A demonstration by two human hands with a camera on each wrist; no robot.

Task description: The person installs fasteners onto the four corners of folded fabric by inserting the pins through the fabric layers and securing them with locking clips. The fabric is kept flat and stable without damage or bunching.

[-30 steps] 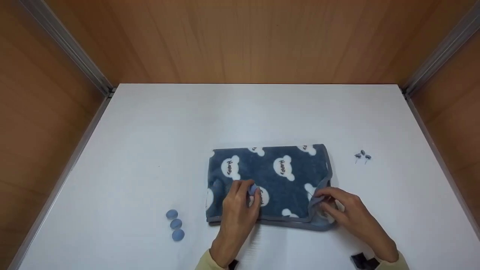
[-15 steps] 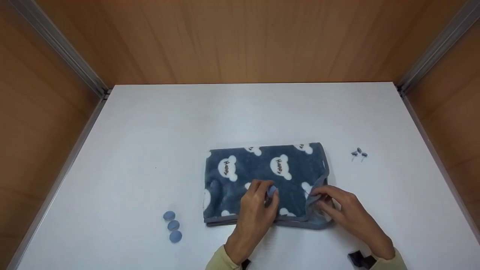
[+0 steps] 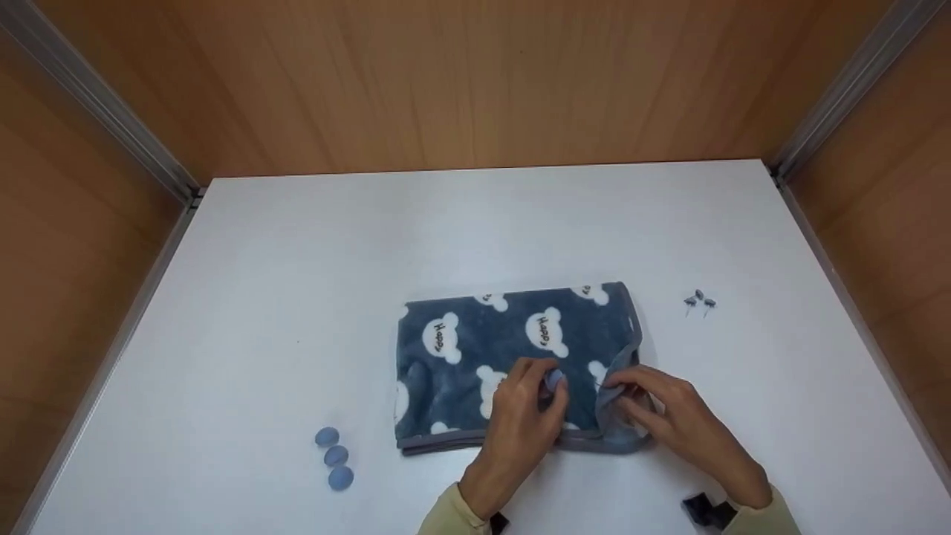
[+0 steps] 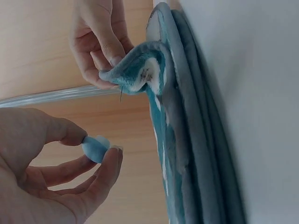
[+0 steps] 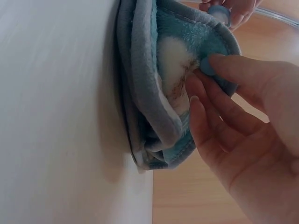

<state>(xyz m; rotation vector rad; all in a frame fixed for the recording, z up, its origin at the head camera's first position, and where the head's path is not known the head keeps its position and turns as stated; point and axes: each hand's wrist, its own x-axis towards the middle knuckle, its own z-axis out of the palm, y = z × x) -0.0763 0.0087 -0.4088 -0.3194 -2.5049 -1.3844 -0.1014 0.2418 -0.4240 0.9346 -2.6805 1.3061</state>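
Observation:
A folded dark blue blanket (image 3: 490, 345) with white bear heads lies on the table in the head view. My left hand (image 3: 522, 412) is over its front part, pinching a small pale blue round cap (image 4: 96, 148) between thumb and fingertips. At the blanket's front right corner, my right hand (image 3: 672, 405) lifts the top layer. Its thumb and fingers pinch the flat blue head of a pin (image 5: 207, 66) against the underside of that layer. The thin pin shaft (image 4: 121, 94) sticks out through the cloth, towards the left hand. A short gap separates the cap from the shaft.
Three more blue round caps (image 3: 336, 455) lie in a row left of the blanket. Three pins (image 3: 699, 300) with dark heads lie to its right. Wooden walls (image 3: 475, 82) enclose the white table (image 3: 297, 260) at the back and sides.
My left hand has moved rightwards across the blanket with the cap, closer to the right hand. The right hand keeps its hold at the corner. The head view has shifted slightly.

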